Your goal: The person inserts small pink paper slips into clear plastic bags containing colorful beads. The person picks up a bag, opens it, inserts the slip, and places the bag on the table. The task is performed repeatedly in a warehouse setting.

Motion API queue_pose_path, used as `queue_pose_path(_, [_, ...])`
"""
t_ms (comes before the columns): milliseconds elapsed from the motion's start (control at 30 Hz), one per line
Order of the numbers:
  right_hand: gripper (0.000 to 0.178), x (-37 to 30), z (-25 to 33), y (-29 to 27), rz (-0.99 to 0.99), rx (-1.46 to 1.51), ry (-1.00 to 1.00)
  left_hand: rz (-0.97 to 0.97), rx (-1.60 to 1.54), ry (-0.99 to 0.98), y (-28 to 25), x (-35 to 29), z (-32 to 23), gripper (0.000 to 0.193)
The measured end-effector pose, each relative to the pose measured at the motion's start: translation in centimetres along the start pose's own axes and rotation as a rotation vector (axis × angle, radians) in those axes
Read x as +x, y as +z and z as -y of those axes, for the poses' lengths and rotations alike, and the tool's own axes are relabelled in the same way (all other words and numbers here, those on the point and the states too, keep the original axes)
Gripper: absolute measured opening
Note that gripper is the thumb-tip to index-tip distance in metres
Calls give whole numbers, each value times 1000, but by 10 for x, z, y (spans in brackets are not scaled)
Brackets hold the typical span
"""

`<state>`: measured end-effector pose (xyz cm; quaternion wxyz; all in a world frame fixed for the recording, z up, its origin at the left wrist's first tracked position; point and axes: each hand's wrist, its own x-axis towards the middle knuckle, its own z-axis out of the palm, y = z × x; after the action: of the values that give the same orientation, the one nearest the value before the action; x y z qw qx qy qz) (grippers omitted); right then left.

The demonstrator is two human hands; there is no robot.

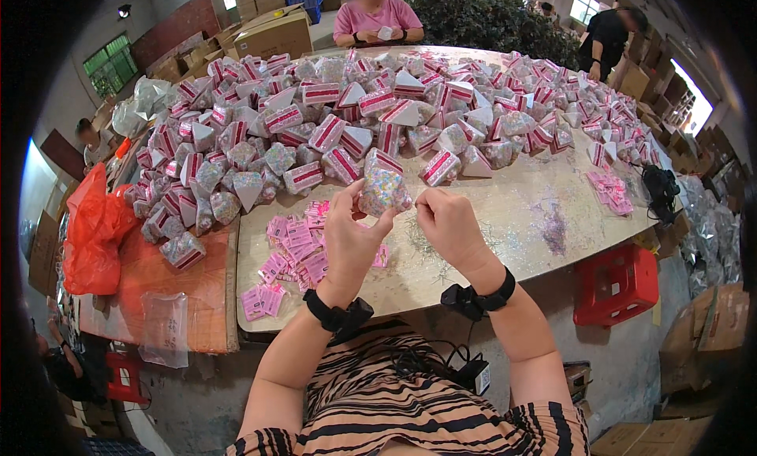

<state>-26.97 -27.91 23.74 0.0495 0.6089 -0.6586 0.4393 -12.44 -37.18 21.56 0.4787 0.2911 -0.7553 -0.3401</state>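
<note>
Head view: plastic-wrapped, multicoloured-glitter wedge clamped in fingers of left hand, over pale bench behind front edge; fingers of right hand pinched together, contents hidden. If grip is loosened, wedge could be dropped onto pink rectangular tags.

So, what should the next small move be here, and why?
Probably bring the right hand in to the right end of the glittery piece. The left hand already holds that piece up, and the right hand's fingers are curled together close beside that end; whether they pinch anything is too small to tell.
</note>
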Motion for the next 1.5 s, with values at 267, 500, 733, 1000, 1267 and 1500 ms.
queue_pose_path(267, [7, 2, 4, -4, 45, 194, 188, -20, -109, 0, 3, -1, 0, 57])
queue_pose_path(500, [12, 1, -2, -17, 223, 755, 408, 62, -492, -259, -4, 1, -2, 48])
queue_pose_path(733, [14, -7, -22, -11, 336, 955, 546, 166, -513, -268, -9, -10, 6, 45])
queue_pose_path(1000, [9, -35, -16, 6, 473, 741, 559, 355, -351, -457, -25, -36, 33, 47])
queue_pose_path(1267, [33, 2, -180, -144, -102, 748, 529, 304, -142, -291, -55, -31, 40, 34])
queue_pose_path(1500, [37, 3, -170, -202, -313, 52, 443, 297, -37, -171, -44, -43, 35, 26])
